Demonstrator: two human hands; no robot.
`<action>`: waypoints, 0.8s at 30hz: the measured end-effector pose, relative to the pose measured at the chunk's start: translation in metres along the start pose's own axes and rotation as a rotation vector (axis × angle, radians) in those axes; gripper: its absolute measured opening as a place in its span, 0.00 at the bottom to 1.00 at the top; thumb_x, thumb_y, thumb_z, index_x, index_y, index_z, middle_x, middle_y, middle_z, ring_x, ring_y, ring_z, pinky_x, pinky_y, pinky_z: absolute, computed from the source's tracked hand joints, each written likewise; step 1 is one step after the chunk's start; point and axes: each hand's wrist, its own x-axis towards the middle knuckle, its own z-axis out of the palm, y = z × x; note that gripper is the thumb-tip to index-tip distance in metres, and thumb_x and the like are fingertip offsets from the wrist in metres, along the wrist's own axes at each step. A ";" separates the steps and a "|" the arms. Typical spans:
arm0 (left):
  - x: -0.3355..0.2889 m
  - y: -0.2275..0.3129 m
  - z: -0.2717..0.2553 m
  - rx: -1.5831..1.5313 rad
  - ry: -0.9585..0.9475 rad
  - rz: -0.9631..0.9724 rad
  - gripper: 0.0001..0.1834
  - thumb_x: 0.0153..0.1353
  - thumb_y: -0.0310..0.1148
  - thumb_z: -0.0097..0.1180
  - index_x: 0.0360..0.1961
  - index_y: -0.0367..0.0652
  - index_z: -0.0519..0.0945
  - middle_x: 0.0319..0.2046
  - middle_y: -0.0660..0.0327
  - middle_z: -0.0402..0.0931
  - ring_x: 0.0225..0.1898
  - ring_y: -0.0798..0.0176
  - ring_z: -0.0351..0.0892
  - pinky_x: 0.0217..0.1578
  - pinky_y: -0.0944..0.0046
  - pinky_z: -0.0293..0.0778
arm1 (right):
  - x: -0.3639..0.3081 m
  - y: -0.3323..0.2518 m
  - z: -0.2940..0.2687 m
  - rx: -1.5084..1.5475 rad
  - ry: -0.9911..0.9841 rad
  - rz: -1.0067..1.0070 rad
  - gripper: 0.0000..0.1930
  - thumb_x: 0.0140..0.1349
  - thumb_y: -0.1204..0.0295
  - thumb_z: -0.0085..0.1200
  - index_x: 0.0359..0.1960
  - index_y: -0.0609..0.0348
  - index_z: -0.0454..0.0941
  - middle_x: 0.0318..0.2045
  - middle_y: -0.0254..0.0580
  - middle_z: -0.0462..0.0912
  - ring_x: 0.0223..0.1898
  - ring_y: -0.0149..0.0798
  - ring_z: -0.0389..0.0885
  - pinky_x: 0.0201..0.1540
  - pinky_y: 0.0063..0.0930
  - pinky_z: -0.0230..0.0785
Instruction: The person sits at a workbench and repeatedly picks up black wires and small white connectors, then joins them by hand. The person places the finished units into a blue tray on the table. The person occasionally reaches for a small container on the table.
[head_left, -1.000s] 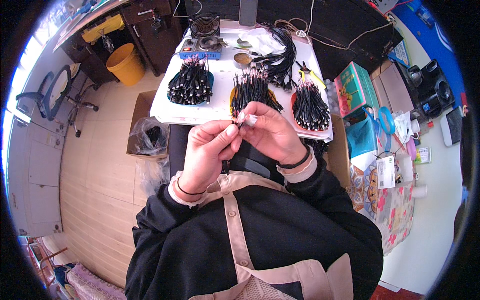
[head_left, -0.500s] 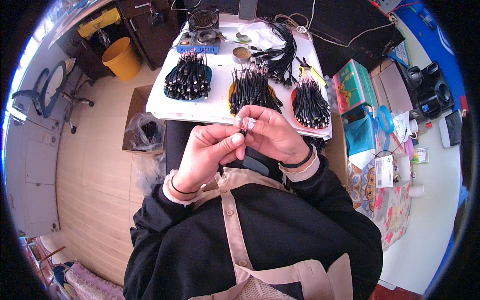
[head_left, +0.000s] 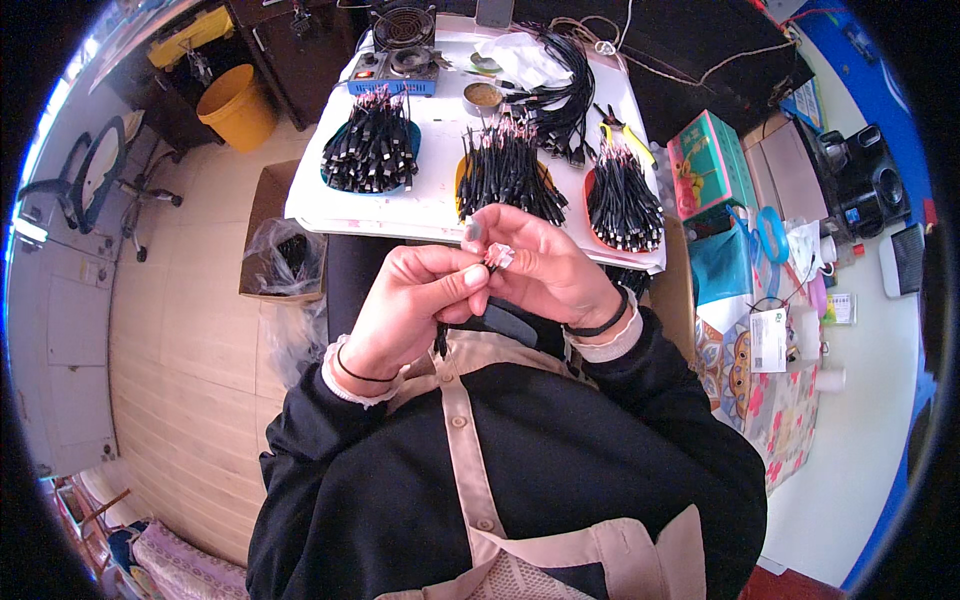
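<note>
Close together in front of my chest, both hands work on one thin black cable. My left hand is closed, pinching it between thumb and index finger near its bared end. At that end, my right hand has its thumb, wrapped in something white, against the small wires; its index finger is bent above them. The fingertips partly hide the wires. Beyond the hands, bundles of black USB cables with pinkish wire ends stand in a teal tray, a yellow tray and a red tray.
The white table also bears a blue heating device, a round tin, loose black cables and yellow-handled pliers. A green box stands to the right. A carton with plastic bags is at the left.
My hands stay nearly in place. The right thumb and index finger have shifted slightly at the wire ends, showing more of the white wrap. The whole view has moved a little.
</note>
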 end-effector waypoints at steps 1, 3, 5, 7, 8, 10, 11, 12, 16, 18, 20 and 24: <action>0.000 0.000 -0.001 0.004 -0.015 0.001 0.08 0.64 0.25 0.54 0.38 0.31 0.82 0.23 0.61 0.78 0.20 0.79 0.65 0.20 0.79 0.57 | 0.000 0.002 0.000 0.072 -0.023 0.003 0.17 0.66 0.73 0.51 0.54 0.60 0.64 0.44 0.37 0.71 0.44 0.32 0.75 0.46 0.27 0.72; -0.001 0.000 0.000 0.068 -0.002 0.032 0.08 0.64 0.25 0.54 0.38 0.31 0.82 0.23 0.62 0.78 0.20 0.79 0.65 0.20 0.79 0.58 | -0.002 0.007 0.004 0.015 0.029 -0.046 0.17 0.66 0.73 0.50 0.54 0.60 0.64 0.44 0.37 0.71 0.43 0.32 0.75 0.44 0.26 0.72; -0.003 -0.001 0.002 0.187 0.057 0.089 0.08 0.64 0.25 0.55 0.37 0.31 0.82 0.23 0.62 0.78 0.20 0.79 0.65 0.20 0.80 0.59 | -0.003 0.009 0.007 -0.072 0.084 -0.089 0.17 0.66 0.74 0.49 0.55 0.61 0.64 0.43 0.36 0.71 0.41 0.31 0.74 0.43 0.26 0.71; -0.004 -0.002 0.003 0.222 0.060 0.097 0.08 0.64 0.25 0.55 0.37 0.31 0.82 0.23 0.62 0.78 0.19 0.79 0.65 0.20 0.79 0.59 | -0.003 0.007 0.008 -0.157 0.100 -0.121 0.16 0.66 0.74 0.50 0.54 0.60 0.64 0.42 0.35 0.72 0.43 0.29 0.74 0.45 0.24 0.72; -0.004 -0.001 0.004 0.240 0.061 0.101 0.08 0.64 0.25 0.55 0.37 0.31 0.82 0.23 0.63 0.78 0.19 0.79 0.64 0.20 0.79 0.59 | -0.003 0.005 0.007 -0.203 0.101 -0.131 0.16 0.67 0.73 0.50 0.54 0.59 0.64 0.42 0.34 0.73 0.44 0.29 0.74 0.46 0.23 0.72; -0.003 0.000 0.004 0.246 0.046 0.079 0.08 0.64 0.25 0.55 0.37 0.31 0.82 0.22 0.63 0.78 0.19 0.80 0.64 0.20 0.80 0.58 | -0.002 -0.003 0.004 -0.065 0.097 -0.020 0.17 0.66 0.73 0.51 0.55 0.59 0.64 0.42 0.34 0.73 0.44 0.28 0.74 0.46 0.23 0.72; -0.002 0.000 0.004 0.241 0.035 0.071 0.08 0.64 0.26 0.55 0.37 0.31 0.82 0.22 0.63 0.77 0.19 0.80 0.63 0.20 0.80 0.58 | -0.002 -0.004 0.003 0.013 0.105 0.021 0.18 0.66 0.73 0.51 0.55 0.59 0.64 0.42 0.34 0.72 0.45 0.28 0.74 0.47 0.23 0.72; -0.002 0.001 0.004 0.224 0.034 0.051 0.08 0.64 0.26 0.55 0.37 0.31 0.82 0.22 0.64 0.77 0.19 0.80 0.63 0.19 0.80 0.58 | -0.001 -0.005 0.003 -0.035 0.111 0.038 0.18 0.66 0.73 0.51 0.55 0.59 0.64 0.42 0.35 0.72 0.45 0.28 0.74 0.47 0.23 0.71; 0.001 0.003 0.000 0.161 0.029 0.008 0.08 0.64 0.26 0.55 0.37 0.31 0.82 0.22 0.65 0.77 0.18 0.80 0.62 0.19 0.80 0.57 | 0.003 -0.003 0.002 -0.215 0.144 -0.019 0.18 0.65 0.74 0.52 0.55 0.60 0.64 0.43 0.34 0.72 0.44 0.26 0.73 0.46 0.20 0.70; 0.002 0.002 -0.001 0.152 0.036 -0.007 0.08 0.64 0.26 0.54 0.37 0.30 0.81 0.22 0.64 0.76 0.19 0.80 0.63 0.19 0.80 0.57 | 0.003 -0.002 0.002 -0.470 0.162 -0.103 0.18 0.65 0.75 0.51 0.55 0.60 0.65 0.43 0.34 0.71 0.44 0.25 0.71 0.45 0.19 0.69; 0.003 0.001 -0.003 0.155 0.044 -0.028 0.08 0.65 0.25 0.52 0.35 0.29 0.80 0.22 0.61 0.76 0.19 0.78 0.63 0.19 0.79 0.56 | 0.002 -0.003 0.002 -0.874 0.223 -0.202 0.18 0.65 0.77 0.50 0.55 0.61 0.64 0.43 0.33 0.70 0.44 0.25 0.69 0.44 0.19 0.67; 0.002 -0.001 -0.004 0.199 0.026 -0.016 0.09 0.65 0.25 0.52 0.35 0.29 0.80 0.23 0.61 0.76 0.19 0.78 0.63 0.19 0.79 0.56 | -0.003 -0.006 0.005 -1.074 0.196 -0.220 0.17 0.65 0.78 0.49 0.55 0.62 0.64 0.43 0.33 0.69 0.45 0.25 0.68 0.45 0.18 0.65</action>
